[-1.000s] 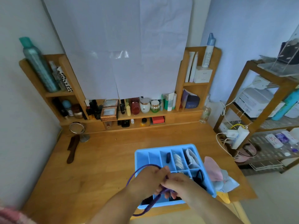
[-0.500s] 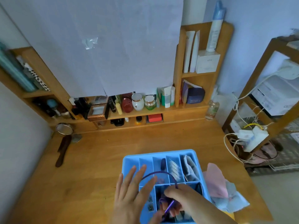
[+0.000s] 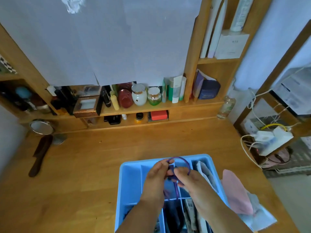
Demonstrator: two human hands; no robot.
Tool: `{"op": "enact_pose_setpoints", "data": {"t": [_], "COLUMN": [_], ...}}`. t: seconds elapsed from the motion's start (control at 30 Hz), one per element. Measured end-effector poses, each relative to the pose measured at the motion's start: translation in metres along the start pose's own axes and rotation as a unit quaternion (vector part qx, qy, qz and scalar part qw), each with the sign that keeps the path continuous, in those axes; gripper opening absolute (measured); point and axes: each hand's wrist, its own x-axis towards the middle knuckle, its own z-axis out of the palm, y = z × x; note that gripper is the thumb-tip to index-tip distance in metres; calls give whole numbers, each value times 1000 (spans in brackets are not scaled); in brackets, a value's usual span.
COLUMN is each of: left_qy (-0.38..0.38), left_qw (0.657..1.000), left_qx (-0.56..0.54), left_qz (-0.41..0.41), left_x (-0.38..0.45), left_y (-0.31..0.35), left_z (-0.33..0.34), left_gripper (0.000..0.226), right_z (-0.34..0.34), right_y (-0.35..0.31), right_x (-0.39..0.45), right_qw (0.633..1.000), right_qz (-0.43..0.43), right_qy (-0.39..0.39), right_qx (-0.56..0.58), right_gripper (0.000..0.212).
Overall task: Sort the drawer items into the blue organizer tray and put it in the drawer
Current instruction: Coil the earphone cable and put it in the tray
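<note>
Both forearms enter from the near edge, covering the middle of the blue tray [image 3: 130, 179], whose near end is cut off by the frame. The tray sits at the table's [image 3: 87, 165] near right. Above its far compartments the left hand [image 3: 157, 175] and right hand [image 3: 189, 179] meet, fingers curled, each pinching a purple cord [image 3: 182, 161] that loops up between them; how the cord ends is hidden by the fingers. Compartment contents are dark and hard to make out. A pink cloth [image 3: 235, 192] lies just right of the tray. At the far left corner are a comb [image 3: 39, 155] and mirror [image 3: 41, 127].
</note>
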Motion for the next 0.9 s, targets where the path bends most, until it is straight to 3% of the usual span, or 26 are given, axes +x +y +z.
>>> {"op": "enact_pose_setpoints", "data": {"t": [0.13, 0.23, 0.33, 0.4, 0.5, 0.57, 0.7, 0.8, 0.87, 0.9], "left_qy": [5, -6, -3, 24, -1, -49, -47, -67, -85, -93], "left_qw": [999, 978, 934, 882, 812, 813, 818, 874, 912, 915], "left_qx": [21, 130, 260, 381, 513, 533, 544, 459, 387, 380], "left_qz": [46, 160, 244, 278, 277, 232, 179, 146, 105, 97], "left_x": [39, 45, 40, 39, 38, 33, 25, 20, 19, 19], "left_y": [-12, -31, -51, -55, -46, -39, -30, -22, -15, -13], "left_z": [-2, -4, -16, -30, -49, -58, -64, -60, -57, -57], "left_gripper": [34, 30, 32, 29, 27, 22, 24, 23, 23, 21], "right_z": [5, 5, 4, 4, 7, 12, 21, 26, 28, 28], "right_y": [12, 30, 51, 59, 60, 59, 65, 71, 72, 73], "right_x": [22, 32, 34, 35, 37, 40, 46, 50, 52, 51], "right_qw": [998, 992, 977, 962, 915, 871, 783, 760, 750, 751], "right_qz": [-43, -63, -90, -87, -120, -140, -151, -164, -183, -187], "right_qy": [39, 72, 76, 87, 114, 117, 99, 106, 107, 102], "right_qx": [-24, -82, -178, -243, -367, -457, -595, -620, -627, -625], "right_gripper": [21, 18, 20, 13, 12, 14, 19, 38, 34, 30]}}
